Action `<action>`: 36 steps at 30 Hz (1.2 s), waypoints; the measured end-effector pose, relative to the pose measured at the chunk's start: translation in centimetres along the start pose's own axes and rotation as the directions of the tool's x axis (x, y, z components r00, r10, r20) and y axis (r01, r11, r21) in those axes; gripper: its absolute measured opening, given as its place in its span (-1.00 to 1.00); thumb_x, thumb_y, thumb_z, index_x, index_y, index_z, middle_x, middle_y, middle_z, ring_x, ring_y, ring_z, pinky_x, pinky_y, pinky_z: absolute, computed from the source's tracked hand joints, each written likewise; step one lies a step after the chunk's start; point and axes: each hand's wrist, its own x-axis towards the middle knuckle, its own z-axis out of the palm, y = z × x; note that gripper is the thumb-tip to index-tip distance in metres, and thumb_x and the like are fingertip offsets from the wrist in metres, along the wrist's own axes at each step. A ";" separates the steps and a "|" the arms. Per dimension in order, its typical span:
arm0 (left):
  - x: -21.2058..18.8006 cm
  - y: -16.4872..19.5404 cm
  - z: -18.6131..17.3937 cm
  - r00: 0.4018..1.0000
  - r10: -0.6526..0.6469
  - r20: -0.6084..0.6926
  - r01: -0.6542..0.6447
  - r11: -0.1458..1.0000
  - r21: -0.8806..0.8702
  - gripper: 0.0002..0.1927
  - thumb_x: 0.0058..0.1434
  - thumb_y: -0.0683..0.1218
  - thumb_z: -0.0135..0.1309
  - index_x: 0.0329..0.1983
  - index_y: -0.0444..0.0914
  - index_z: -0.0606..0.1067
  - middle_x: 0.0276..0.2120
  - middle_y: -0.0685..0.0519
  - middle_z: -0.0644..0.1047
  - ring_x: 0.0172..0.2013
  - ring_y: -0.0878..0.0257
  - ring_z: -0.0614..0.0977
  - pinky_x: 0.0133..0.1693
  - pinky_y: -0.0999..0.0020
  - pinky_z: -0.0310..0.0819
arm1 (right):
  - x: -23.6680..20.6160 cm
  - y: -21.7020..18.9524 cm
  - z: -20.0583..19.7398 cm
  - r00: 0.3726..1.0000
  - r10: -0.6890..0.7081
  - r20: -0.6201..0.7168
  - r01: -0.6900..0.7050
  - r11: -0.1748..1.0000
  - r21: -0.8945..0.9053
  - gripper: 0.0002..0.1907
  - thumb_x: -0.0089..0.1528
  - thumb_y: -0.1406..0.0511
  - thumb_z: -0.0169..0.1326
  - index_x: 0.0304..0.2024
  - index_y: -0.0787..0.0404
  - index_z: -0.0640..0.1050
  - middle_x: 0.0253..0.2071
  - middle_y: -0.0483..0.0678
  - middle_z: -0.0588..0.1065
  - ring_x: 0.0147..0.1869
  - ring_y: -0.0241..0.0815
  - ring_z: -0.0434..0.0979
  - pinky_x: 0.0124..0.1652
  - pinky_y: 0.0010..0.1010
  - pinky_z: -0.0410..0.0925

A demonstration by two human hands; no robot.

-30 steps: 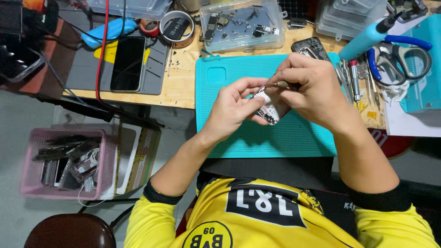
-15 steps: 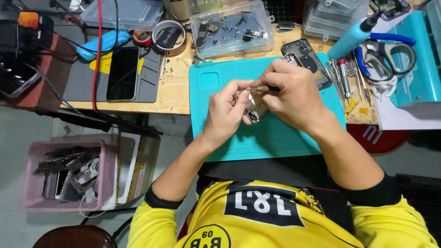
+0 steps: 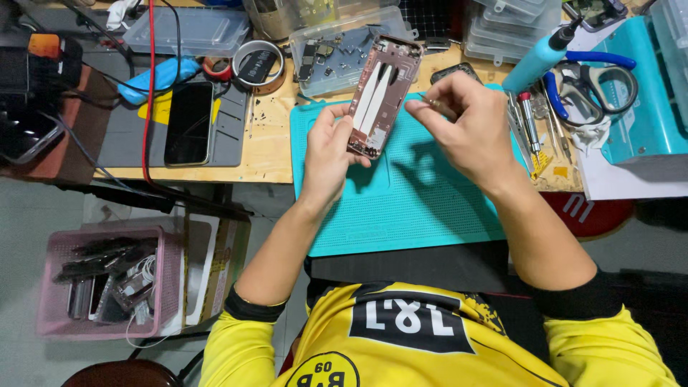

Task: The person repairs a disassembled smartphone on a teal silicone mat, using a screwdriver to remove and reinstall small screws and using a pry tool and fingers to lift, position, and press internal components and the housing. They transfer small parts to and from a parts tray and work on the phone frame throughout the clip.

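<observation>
The far end of the bench is cut off by the top edge of the view, so the clear plastic parts boxes (image 3: 344, 39) there show only in part. The contents of the pink basket (image 3: 100, 283) on the floor at the left are a dark tangle, too jumbled to identify. The underside of the phone frame (image 3: 383, 93) faces away from the camera and cannot be seen.

The phone frame is a pinkish-copper shell with two pale strips running along its inner face. Its long axis runs from the near-left to the far-right — the lower end sits in the left hand (image 3: 330, 154), the upper end points away from the person toward the parts boxes, tilted slightly right. It is held up above the teal work mat (image 3: 423, 208), over the mat's far-left part.

The left hand grips the frame's lower end, thumb on the open inner face, fingers behind. The right hand (image 3: 469, 125) is pinched on a thin metal tool (image 3: 433, 104) — its tip lies just beside the frame's right edge; whether it touches cannot be told.

A dark phone (image 3: 188, 122) lies face up on a grey mat (image 3: 129, 136) at the left. Blue-handled scissors (image 3: 595, 75) lie at the right, well apart from both hands.
</observation>
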 end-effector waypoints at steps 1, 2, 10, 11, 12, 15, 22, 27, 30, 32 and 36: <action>0.1 0.0 0.1 1.000 -0.009 0.004 0.009 1.000 -0.027 -0.76 0.50 -0.11 -0.18 0.10 -0.36 0.34 -0.29 -0.06 0.61 -0.45 0.31 0.63 -0.52 0.42 0.52 | 0.1 0.1 0.4 0.997 0.027 0.069 -0.037 0.989 0.144 -0.78 0.29 0.30 0.33 -0.23 0.33 0.58 -0.52 -0.17 0.45 -0.44 -0.44 0.36 -0.42 -0.54 0.24; 0.2 0.0 0.3 1.000 -0.020 0.007 0.020 0.998 -0.056 -0.76 0.50 -0.11 -0.18 0.10 -0.36 0.34 -0.29 -0.06 0.60 -0.45 0.30 0.63 -0.51 0.42 0.53 | 0.1 0.2 0.9 0.989 0.045 0.143 -0.084 0.956 0.282 -0.81 0.28 0.31 0.29 -0.20 0.31 0.58 -0.51 -0.23 0.47 -0.43 -0.50 0.39 -0.41 -0.58 0.27; 0.4 0.1 0.6 0.994 -0.095 0.046 0.091 0.992 0.085 -0.80 0.43 -0.14 -0.13 0.02 -0.34 0.35 -0.32 -0.04 0.64 -0.44 0.31 0.67 -0.49 0.40 0.58 | 0.1 0.8 2.3 0.973 -0.011 0.230 -0.065 0.945 0.320 -0.87 0.30 0.35 0.20 -0.26 0.33 0.60 -0.57 -0.31 0.27 -0.45 -0.52 0.11 -0.48 -0.53 0.04; 0.4 0.1 0.5 0.996 -0.075 0.050 0.068 0.989 0.133 -0.82 0.42 -0.15 -0.11 -0.01 -0.34 0.37 -0.32 -0.02 0.65 -0.44 0.33 0.66 -0.48 0.42 0.58 | 0.2 0.9 2.2 0.976 -0.024 0.218 -0.040 0.958 0.283 -0.83 0.31 0.34 0.21 -0.32 0.34 0.57 -0.58 -0.30 0.23 -0.45 -0.51 0.11 -0.48 -0.51 0.04; 0.4 0.2 0.4 0.997 -0.057 0.055 0.046 0.983 0.180 -0.84 0.40 -0.15 -0.09 -0.04 -0.34 0.39 -0.32 0.00 0.65 -0.44 0.35 0.65 -0.47 0.43 0.58 | 0.2 0.9 2.1 0.978 -0.036 0.206 -0.016 0.969 0.245 -0.78 0.31 0.33 0.22 -0.38 0.35 0.54 -0.59 -0.28 0.20 -0.44 -0.50 0.10 -0.47 -0.50 0.04; 0.5 0.6 0.0 0.994 0.054 0.095 -0.086 0.922 0.378 -0.87 0.40 -0.17 0.02 -0.15 -0.37 0.51 -0.40 0.04 0.63 -0.48 0.41 0.57 -0.48 0.48 0.46 | 0.2 1.1 2.1 0.976 -0.024 0.215 -0.035 0.964 0.265 -0.79 0.29 0.32 0.22 -0.39 0.33 0.54 -0.60 -0.30 0.21 -0.46 -0.50 0.10 -0.49 -0.48 0.03; 0.7 1.4 -1.3 0.982 -0.006 0.190 -0.072 0.914 0.399 -0.89 0.35 -0.20 0.09 -0.19 -0.38 0.55 -0.39 0.12 0.62 -0.43 0.49 0.54 -0.43 0.54 0.40 | 0.1 1.7 2.2 0.966 -0.036 0.257 -0.036 0.962 0.271 -0.67 0.31 0.31 0.22 -0.49 0.32 0.44 -0.60 -0.30 0.17 -0.45 -0.49 0.08 -0.48 -0.47 0.01; 0.7 1.3 -1.9 0.973 -0.071 0.221 0.009 0.963 0.269 -0.85 0.34 -0.23 0.02 -0.09 -0.36 0.54 -0.44 0.12 0.59 -0.53 0.50 0.41 -0.52 0.55 0.19 | 0.2 1.8 2.7 0.953 -0.024 0.303 -0.067 0.956 0.284 -0.64 0.31 0.31 0.23 -0.52 0.33 0.43 -0.60 -0.29 0.14 -0.46 -0.48 0.08 -0.49 -0.47 0.04; 0.3 1.5 -2.6 0.978 -0.067 0.197 0.006 0.955 0.295 -0.80 0.33 -0.24 -0.02 -0.05 -0.39 0.54 -0.37 0.13 0.64 -0.46 0.50 0.51 -0.46 0.55 0.30 | 0.4 1.6 2.7 0.939 -0.065 0.338 -0.072 0.922 0.379 -0.67 0.33 0.30 0.23 -0.49 0.31 0.49 -0.60 -0.28 0.27 -0.41 -0.53 0.35 -0.41 -0.55 0.29; -0.1 2.1 -3.2 0.986 0.005 0.167 -0.083 0.881 0.466 -0.79 0.32 -0.22 -0.01 -0.06 -0.40 0.56 -0.38 0.12 0.65 -0.42 0.52 0.57 -0.40 0.54 0.42 | 0.8 1.4 2.3 0.968 -0.029 0.250 -0.056 0.944 0.326 -0.76 0.37 0.31 0.19 -0.36 0.33 0.56 -0.51 -0.23 0.41 -0.39 -0.51 0.36 -0.40 -0.55 0.26; -1.3 3.4 -3.8 0.996 0.033 0.085 -0.088 0.605 0.791 -0.76 0.27 -0.19 0.03 -0.07 -0.37 0.60 -0.54 -0.14 0.56 -0.51 0.29 0.53 -0.44 0.34 0.41 | 2.6 1.4 1.2 0.982 0.156 0.109 -0.184 0.921 0.344 -0.73 0.39 0.27 -0.03 -0.17 0.26 0.67 -0.45 -0.23 0.52 -0.47 -0.49 0.35 -0.45 -0.56 0.21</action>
